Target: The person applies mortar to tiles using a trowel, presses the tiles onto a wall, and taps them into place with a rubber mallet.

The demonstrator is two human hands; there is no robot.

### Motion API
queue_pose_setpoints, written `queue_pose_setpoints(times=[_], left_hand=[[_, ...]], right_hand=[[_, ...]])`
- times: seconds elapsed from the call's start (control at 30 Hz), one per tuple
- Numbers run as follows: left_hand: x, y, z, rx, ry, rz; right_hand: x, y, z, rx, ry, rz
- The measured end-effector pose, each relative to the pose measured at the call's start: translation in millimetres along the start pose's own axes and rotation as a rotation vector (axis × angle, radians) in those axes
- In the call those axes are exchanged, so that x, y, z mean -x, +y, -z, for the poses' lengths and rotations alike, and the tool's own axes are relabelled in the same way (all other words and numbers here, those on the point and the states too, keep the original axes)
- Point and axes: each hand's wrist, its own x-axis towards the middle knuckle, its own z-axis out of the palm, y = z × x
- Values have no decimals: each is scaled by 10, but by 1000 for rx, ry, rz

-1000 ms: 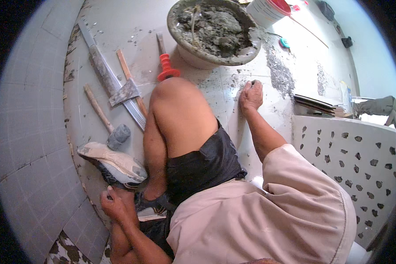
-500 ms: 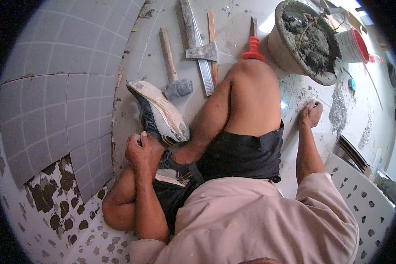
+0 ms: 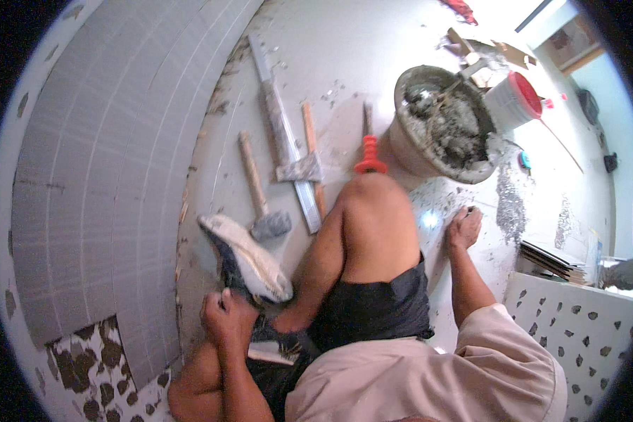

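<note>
Mortar tub (image 3: 406,149) (round) beyond right hand (image 3: 465,227)

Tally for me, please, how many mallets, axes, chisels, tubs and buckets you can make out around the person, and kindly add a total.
Mallet: 1
Axe: 1
Chisel: 1
Tub: 1
Bucket: 1
Total: 5
</note>
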Motion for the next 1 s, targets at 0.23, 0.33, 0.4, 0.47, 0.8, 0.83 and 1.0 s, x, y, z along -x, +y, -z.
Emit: queue_pose_setpoints(times=[0.23, 0.33, 0.4, 0.47, 0.8, 0.83, 1.0], left_hand=[[-29, 346, 51, -82, 46, -64], [-36, 335, 96, -146, 58, -66], [-81, -329, -1, -4, 6, -13], [-85, 78, 97, -45, -75, 56], [-25, 653, 283, -254, 27, -8], [-30, 622, 287, -257, 26, -12], [-59, 406, 216, -210, 54, -90]], right_hand=[[-79, 88, 10, -4, 28, -40], [-46, -18, 65, -54, 6, -32], [-8, -109, -8, -64, 25, -13], [-10, -37, -8, -41, 52, -13], [-67, -19, -39, -54, 2, -21], [-62, -30, -46, -68, 21, -12], [-185, 19, -81, -97, 76, -49]])
